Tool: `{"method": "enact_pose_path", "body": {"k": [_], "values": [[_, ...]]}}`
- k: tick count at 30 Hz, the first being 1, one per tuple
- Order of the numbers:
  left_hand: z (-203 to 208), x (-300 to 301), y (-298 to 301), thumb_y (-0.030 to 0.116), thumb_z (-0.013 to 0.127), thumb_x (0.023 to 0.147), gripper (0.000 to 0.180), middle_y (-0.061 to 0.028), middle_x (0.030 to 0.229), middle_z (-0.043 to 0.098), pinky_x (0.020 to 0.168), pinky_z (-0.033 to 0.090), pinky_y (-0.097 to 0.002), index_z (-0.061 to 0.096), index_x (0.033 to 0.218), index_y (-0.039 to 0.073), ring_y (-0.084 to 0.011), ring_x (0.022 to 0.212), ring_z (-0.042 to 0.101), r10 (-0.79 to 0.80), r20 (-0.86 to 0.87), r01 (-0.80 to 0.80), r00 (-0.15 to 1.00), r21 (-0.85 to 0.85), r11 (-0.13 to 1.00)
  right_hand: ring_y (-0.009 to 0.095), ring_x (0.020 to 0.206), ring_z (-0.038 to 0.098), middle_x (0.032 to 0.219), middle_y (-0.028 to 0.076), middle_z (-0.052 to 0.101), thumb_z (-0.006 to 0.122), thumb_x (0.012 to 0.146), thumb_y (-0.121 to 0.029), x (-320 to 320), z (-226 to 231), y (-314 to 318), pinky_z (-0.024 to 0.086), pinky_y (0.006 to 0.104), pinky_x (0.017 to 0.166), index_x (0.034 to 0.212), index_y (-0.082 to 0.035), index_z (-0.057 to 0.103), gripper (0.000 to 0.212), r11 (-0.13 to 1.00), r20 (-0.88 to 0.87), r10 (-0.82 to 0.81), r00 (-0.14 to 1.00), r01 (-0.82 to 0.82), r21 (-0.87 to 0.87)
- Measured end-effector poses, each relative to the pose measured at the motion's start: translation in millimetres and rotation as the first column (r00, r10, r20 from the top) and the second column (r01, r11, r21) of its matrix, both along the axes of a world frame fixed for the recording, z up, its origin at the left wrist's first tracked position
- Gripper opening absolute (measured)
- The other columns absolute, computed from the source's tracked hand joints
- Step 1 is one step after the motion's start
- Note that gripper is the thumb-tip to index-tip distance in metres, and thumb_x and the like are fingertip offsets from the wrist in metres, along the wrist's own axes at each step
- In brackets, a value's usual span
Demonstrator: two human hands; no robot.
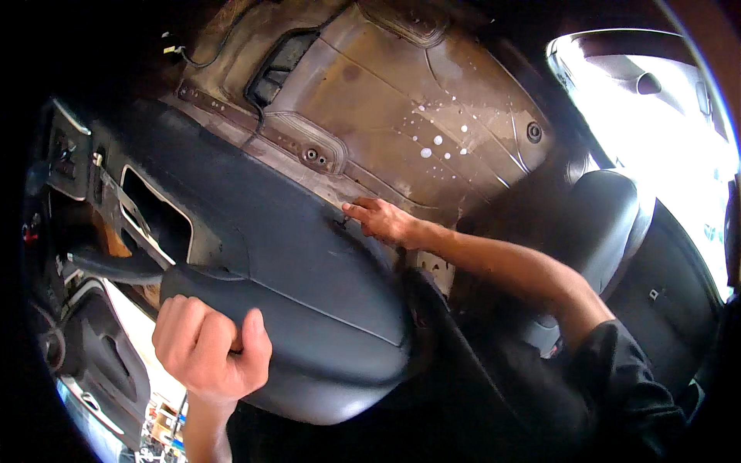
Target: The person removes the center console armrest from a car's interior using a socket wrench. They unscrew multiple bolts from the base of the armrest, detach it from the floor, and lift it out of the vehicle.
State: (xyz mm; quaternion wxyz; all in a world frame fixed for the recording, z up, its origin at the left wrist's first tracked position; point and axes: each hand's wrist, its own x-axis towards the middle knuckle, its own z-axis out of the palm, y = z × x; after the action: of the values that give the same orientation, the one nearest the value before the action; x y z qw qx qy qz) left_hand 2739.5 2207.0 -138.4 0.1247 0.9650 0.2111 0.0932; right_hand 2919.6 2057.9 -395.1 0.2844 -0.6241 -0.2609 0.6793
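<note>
A large black padded car console (309, 278) with a stitched seam fills the middle, lying slantwise. My right hand (382, 221) reaches in from the right and rests at its far edge, with the index finger stretched out beside a small dark mark on the surface. I see nothing in that hand. My left hand (212, 351) is a raised fist at the console's near left side, thumb sticking up apart from the curled fingers; nothing shows in it. A pale-rimmed opening (158, 216) and a black lever (116, 266) lie beyond the left hand.
Bare brown floor (386, 85) with white spots, bolts and a ribbed outline stretches along the far side. A loose cable with a pale plug (174, 50) lies at the far left. A black seat (610, 216) stands at right, near a bright window. A door panel (104, 347) is at lower left.
</note>
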Motion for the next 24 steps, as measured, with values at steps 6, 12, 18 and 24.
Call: {"method": "enact_pose_path", "body": {"k": [6, 12, 18, 24], "values": [[5.6, 5.1, -27.3, 0.017, 0.07, 0.086, 0.045, -0.0043, 0.053, 0.039, 0.044, 0.026, -0.0312, 0.038, 0.054, 0.01, -0.0194, 0.048, 0.042, 0.209, -0.067, -0.209, 0.976, 0.005, 0.978, 0.015, 0.068, 0.056, 0.082, 0.008, 0.059, 0.048, 0.1, -0.048, -8.4, -2.7, -2.8, 0.048, 0.0318, 0.059, 0.112, -0.001, 0.057, 0.049, 0.974, -0.061, -0.153, 0.986, 0.14, -0.18], [5.1, 13.7, -28.1, 0.009, 0.071, 0.083, 0.044, -0.0053, 0.053, 0.038, 0.044, 0.023, -0.0322, 0.038, 0.055, 0.008, -0.0197, 0.046, 0.04, 0.214, -0.117, -0.219, 0.97, -0.025, 0.976, 0.014, 0.068, 0.056, 0.08, 0.005, 0.059, 0.061, 0.096, -0.035, -1.4, -6.0, -15.4, 0.05, 0.0298, 0.06, 0.094, 0.0, 0.061, 0.035, 0.941, -0.213, -0.288, 0.934, 0.234, -0.247], [5.2, 19.7, -26.2, 0.006, 0.07, 0.082, 0.041, -0.0056, 0.053, 0.038, 0.045, 0.021, -0.0326, 0.04, 0.056, 0.007, -0.0197, 0.047, 0.039, 0.255, -0.158, -0.267, 0.954, -0.058, 0.962, 0.016, 0.066, 0.062, 0.082, 0.009, 0.065, 0.067, 0.091, -0.033, -6.5, -15.4, -23.5, 0.053, 0.0299, 0.061, 0.1, 0.002, 0.063, 0.036, 0.862, -0.354, -0.486, 0.799, 0.373, -0.343], [6.3, 19.0, -24.6, 0.006, 0.069, 0.082, 0.043, -0.0061, 0.053, 0.037, 0.046, 0.019, -0.0341, 0.036, 0.055, 0.008, -0.0204, 0.047, 0.037, 0.24, -0.211, -0.248, 0.948, -0.015, 0.969, 0.017, 0.063, 0.062, 0.075, 0.009, 0.064, 0.063, 0.093, -0.037, -12.4, -21.1, -17.6, 0.053, 0.0313, 0.06, 0.092, 0.002, 0.065, 0.04, 0.896, -0.349, -0.404, 0.845, 0.29, -0.335]]}}
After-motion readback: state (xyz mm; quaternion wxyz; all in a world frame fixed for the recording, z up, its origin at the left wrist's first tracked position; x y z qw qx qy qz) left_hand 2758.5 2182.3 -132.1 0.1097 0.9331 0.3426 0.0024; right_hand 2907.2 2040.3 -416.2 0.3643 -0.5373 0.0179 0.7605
